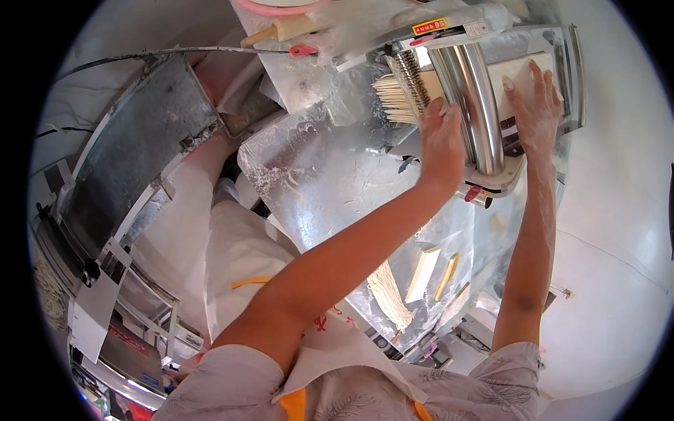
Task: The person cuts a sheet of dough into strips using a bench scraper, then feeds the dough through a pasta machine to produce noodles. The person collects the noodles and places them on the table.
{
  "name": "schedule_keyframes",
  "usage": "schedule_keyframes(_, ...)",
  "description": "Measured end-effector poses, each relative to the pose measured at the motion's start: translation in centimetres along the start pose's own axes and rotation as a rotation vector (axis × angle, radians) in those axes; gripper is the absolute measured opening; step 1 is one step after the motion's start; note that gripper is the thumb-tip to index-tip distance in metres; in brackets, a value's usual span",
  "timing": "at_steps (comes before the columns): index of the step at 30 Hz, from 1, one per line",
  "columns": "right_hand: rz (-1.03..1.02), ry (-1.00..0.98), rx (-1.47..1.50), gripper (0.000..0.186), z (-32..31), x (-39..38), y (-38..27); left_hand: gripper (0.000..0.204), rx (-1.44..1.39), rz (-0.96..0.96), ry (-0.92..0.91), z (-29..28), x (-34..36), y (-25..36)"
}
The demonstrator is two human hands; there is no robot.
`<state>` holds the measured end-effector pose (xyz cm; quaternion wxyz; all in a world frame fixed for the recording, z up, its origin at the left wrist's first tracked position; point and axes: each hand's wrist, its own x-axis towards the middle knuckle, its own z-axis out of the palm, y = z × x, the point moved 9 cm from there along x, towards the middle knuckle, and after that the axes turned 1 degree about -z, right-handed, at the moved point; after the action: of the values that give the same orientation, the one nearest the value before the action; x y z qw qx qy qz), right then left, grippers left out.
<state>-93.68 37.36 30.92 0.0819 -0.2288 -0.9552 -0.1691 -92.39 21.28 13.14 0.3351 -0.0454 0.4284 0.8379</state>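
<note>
A noodle machine [484, 151] with shiny steel rollers stands at the upper right. My left hand [442, 144] is at its near side, between the cutter [409, 74] and the rollers. The fingers are curled at the edge of a pale dough sheet [431, 83]; what lies between them is hidden. Cut noodle strands [394, 99] spread out left of the cutter. Beyond the rollers, my right hand [537, 109] rests with fingers spread on another part of the pale dough [523, 70]. It grips nothing.
The floured metal table [330, 179] extends under and left of the machine. A bundle of noodles [388, 295], a pale block [423, 274] and a yellowish stick [447, 276] lie nearer me. A rolling pin [291, 28] lies at the far left; a second machine [140, 140] stands at left.
</note>
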Motion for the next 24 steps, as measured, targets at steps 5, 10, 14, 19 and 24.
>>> schedule_keyframes(5,-0.139,0.036,-0.049,0.061,-0.3,-0.5,-0.2,0.067,0.118,-0.053,0.075,-8.7,-0.5,-4.1)
schedule_keyframes(10,-0.214,0.055,-0.023,0.055,-0.3,-0.5,-0.4,0.105,0.91,0.326,-0.014,-10.4,4.0,-3.1)
schedule_keyframes(14,-0.174,0.058,-0.055,0.056,-0.1,-0.8,-0.7,0.127,0.959,0.408,-0.165,-8.4,7.9,-2.6)
schedule_keyframes(19,-0.148,0.068,-0.034,0.056,-0.3,-1.2,-0.8,0.128,0.949,0.364,-0.458,-7.2,10.8,-5.0)
schedule_keyframes(24,-0.132,0.063,-0.027,0.053,-0.3,-0.7,-1.3,0.099,0.776,0.317,-0.585,-7.5,13.9,-7.7)
